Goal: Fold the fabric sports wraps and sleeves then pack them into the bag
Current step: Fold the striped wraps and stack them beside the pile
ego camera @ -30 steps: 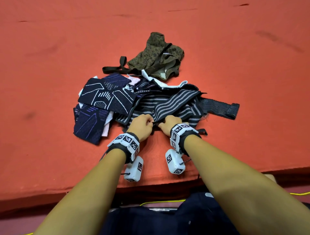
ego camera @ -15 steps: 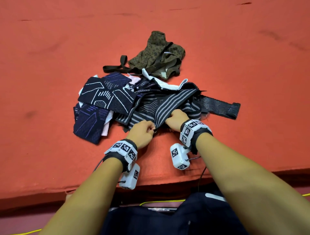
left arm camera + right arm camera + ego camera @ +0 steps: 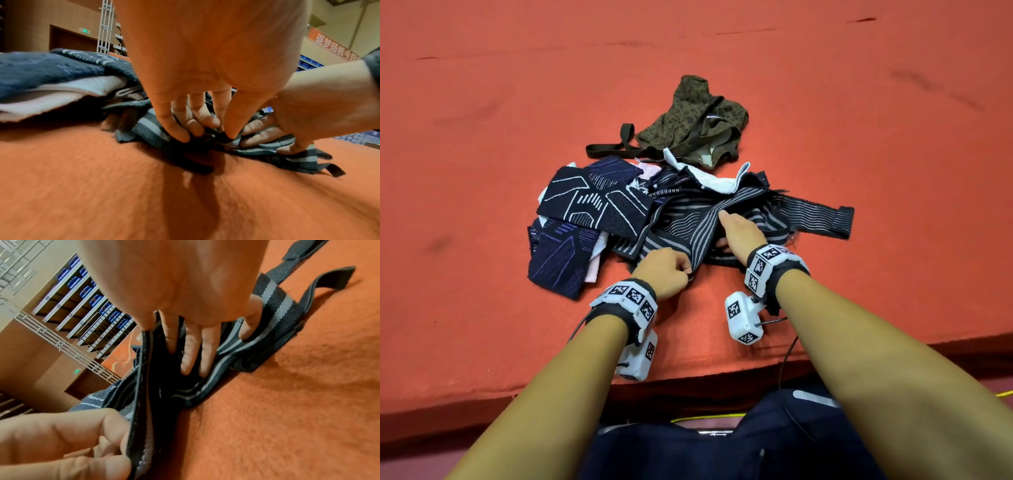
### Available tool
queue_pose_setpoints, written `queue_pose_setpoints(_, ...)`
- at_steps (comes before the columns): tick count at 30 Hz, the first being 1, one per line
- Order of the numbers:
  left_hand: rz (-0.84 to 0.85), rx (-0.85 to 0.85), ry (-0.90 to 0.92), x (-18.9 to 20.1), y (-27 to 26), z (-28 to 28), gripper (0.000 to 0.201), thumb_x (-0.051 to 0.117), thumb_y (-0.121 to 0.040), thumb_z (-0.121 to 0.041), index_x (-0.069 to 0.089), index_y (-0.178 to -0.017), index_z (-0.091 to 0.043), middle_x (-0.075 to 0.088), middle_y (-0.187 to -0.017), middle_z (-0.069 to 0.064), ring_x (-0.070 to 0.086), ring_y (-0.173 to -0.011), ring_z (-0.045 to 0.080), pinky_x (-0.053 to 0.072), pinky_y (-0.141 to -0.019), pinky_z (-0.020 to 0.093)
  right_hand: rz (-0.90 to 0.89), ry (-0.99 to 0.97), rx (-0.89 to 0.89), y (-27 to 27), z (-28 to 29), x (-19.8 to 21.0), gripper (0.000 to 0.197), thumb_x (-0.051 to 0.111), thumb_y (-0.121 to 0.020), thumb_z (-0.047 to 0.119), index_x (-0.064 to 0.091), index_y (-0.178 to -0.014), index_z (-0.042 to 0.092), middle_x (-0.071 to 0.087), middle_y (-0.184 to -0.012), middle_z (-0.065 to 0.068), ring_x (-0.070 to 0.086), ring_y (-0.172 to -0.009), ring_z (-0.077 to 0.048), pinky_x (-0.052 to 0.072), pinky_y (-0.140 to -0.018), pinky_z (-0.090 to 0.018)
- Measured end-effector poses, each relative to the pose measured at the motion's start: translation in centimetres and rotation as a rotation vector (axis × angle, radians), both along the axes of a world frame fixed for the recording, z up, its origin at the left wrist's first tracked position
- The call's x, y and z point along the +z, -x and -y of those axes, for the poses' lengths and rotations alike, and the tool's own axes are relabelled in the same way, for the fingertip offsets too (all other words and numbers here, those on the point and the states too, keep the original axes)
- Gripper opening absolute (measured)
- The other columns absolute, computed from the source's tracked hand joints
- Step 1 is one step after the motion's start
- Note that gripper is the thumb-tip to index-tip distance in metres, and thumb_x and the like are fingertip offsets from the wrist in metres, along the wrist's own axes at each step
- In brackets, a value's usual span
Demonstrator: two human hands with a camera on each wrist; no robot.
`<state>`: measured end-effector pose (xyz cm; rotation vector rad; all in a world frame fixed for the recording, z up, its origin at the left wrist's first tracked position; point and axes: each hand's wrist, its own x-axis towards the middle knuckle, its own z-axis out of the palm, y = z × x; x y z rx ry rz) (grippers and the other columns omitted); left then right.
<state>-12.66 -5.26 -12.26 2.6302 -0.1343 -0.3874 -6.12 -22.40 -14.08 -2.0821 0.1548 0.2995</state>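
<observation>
Left hand point(image 3: 666, 270) pinches the near end of the black-and-grey striped elastic wrap point(image 3: 709, 222), anchoring it. Right hand point(image 3: 743, 233), fingers straight, presses the wrap's middle flat on the orange felt table point(image 3: 482, 325) (likely pinning a fold line). Olive patterned drawstring bag point(image 3: 695, 120) lies beyond the pile.

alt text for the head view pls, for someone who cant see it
Seen from above, a person's left hand pinches the near end of a grey-striped black wrap while the right hand rests with straight fingers on it. It tops a pile of dark sleeves on orange felt, an olive patterned bag behind.
</observation>
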Motion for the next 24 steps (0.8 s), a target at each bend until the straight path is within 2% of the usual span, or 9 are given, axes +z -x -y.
queue_pose_setpoints(2,-0.009,-0.018,-0.001,0.3,-0.3,0.4,0.018,0.059,-0.075,-0.008,0.062,-0.067,-0.024,0.06,-0.062,-0.011,0.059,-0.069,0.016,0.047,-0.068,0.025,0.028,0.005,-0.009,0.1,0.1,-0.4,0.065,0.026,-0.076,0.075,0.062,-0.093,0.023,0.071,-0.095,-0.003,0.066,-0.095,-0.034,0.051,-0.094,-0.049)
queue_pose_setpoints(5,-0.035,-0.027,0.01,0.6,-0.7,0.5,0.017,0.059,-0.075,-0.009,0.062,-0.068,-0.024,0.061,-0.06,-0.01,0.06,-0.06,0.013,0.049,-0.064,0.023,-0.026,-0.07,-0.049,0.0,0.2,0.2,0.079,0.028,-0.072,0.087,0.067,-0.102,0.025,0.071,-0.107,0.0,0.065,-0.103,-0.03,0.048,-0.098,-0.047)
queue_pose_setpoints(7,-0.058,-0.03,0.029,0.8,-0.9,0.6,0.014,0.06,-0.077,-0.011,0.064,-0.073,-0.024,0.062,-0.061,-0.009,0.063,-0.059,0.015,0.05,-0.062,0.021,-0.025,-0.06,-0.056,-0.1,0.5,0.5,0.07,0.04,-0.083,0.076,0.066,-0.099,0.013,0.071,-0.103,-0.007,0.066,-0.099,-0.031,0.051,-0.094,-0.046)
queue_pose_setpoints(9,-0.031,-0.002,0.058,0.7,-0.9,0.9,0.01,0.064,-0.079,-0.015,0.065,-0.085,-0.023,0.061,-0.063,-0.009,0.062,-0.065,0.016,0.049,-0.067,0.023,0.006,0.019,-0.021,0.1,0.8,0.4,0.045,0.052,-0.096,0.048,0.059,-0.089,0.004,0.069,-0.093,-0.012,0.065,-0.093,-0.033,0.051,-0.089,-0.042)
queue_pose_setpoints(11,0.042,0.059,0.104,0.4,-1.3,1.1,0.015,0.065,-0.082,-0.018,0.063,-0.097,-0.021,0.062,-0.069,-0.007,0.059,-0.071,0.015,0.045,-0.072,0.025,0.026,0.113,0.029,0.5,1.0,0.1,0.039,0.054,-0.098,0.036,0.049,-0.071,0.009,0.06,-0.076,-0.007,0.059,-0.083,-0.031,0.044,-0.075,-0.035)
queue_pose_setpoints(13,0.097,0.07,0.141,0.3,-1.8,1.4,0.023,0.06,-0.087,-0.016,0.061,-0.11,-0.022,0.063,-0.079,-0.005,0.057,-0.078,0.017,0.044,-0.077,0.027,0.058,0.196,0.096,0.8,1.0,0.0,0.045,0.056,-0.098,0.034,0.038,-0.061,0.016,0.046,-0.064,0.0,0.05,-0.074,-0.027,0.033,-0.067,-0.033)
queue_pose_setpoints(15,0.13,0.056,0.147,0.2,-2.4,1.7,0.032,0.052,-0.092,-0.012,0.059,-0.122,-0.02,0.058,-0.089,-0.003,0.054,-0.087,0.018,0.041,-0.084,0.029,0.084,0.256,0.19,1.1,1.0,0.2,0.048,0.058,-0.098,0.033,0.035,-0.058,0.016,0.042,-0.061,0.001,0.047,-0.071,-0.024,0.031,-0.065,-0.032)
queue_pose_setpoints(20,0.142,0.177,0.106,0.2,-3.4,1.9,0.042,0.045,-0.1,-0.019,0.047,-0.142,-0.017,0.054,-0.131,0.013,0.054,-0.119,0.029,0.04,-0.103,0.037,0.055,0.363,0.401,1.6,0.9,0.5,0.047,0.065,-0.094,0.03,0.041,-0.058,0.012,0.042,-0.061,-0.002,0.043,-0.065,-0.019,0.032,-0.062,-0.032)
queue_pose_setpoints(24,0.02,0.167,0.053,0.1,-3.1,1.8,0.047,0.052,-0.099,-0.024,0.046,-0.145,-0.017,0.059,-0.138,0.008,0.053,-0.128,0.028,0.039,-0.109,0.034,0.006,0.396,0.481,1.9,0.9,0.9,0.034,0.07,-0.09,0.03,0.055,-0.071,0.006,0.048,-0.067,-0.005,0.048,-0.071,-0.021,0.037,-0.065,-0.032)
